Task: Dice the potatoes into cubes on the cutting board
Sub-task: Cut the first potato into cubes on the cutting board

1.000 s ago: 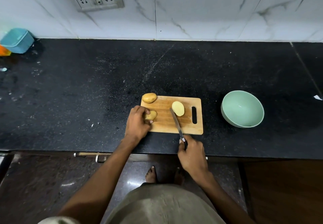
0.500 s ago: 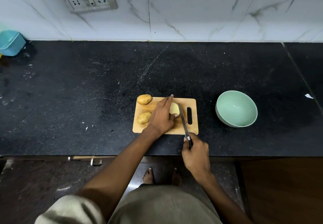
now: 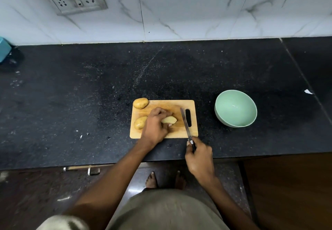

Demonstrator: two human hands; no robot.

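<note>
Progress: early. No cubes lie on the cutting board point(image 3: 161, 105), and the green bowl point(image 3: 235, 108), standing on the countertop point(image 3: 89, 89) to the right of the board and apart from it, shows nothing inside. Judged from this, one potato has been halved and all dicing remains.

Potatoes, whole, unpeeled: one point(image 3: 140, 103), at the board's far left corner, overhanging the edge.

Potato pieces: two visible. One skin-side-up piece point(image 3: 140, 122) at the left edge, partly hidden by the hand; whether it is a half or a whole cannot be told. One potato half point(image 3: 169, 120), pale cut face showing, near the board's middle.

Knives: one point(image 3: 186, 124), blade lying over the board's right side beside the handle slot, tip pointing away from the person, clear of the potato half.

Hands: two. Left hand point(image 3: 155, 124) curls its fingers round the potato half and grips it. Right hand point(image 3: 199, 156), over the counter's near edge, is wrapped round the knife handle.

Bowls: one. Boards: one.
</note>
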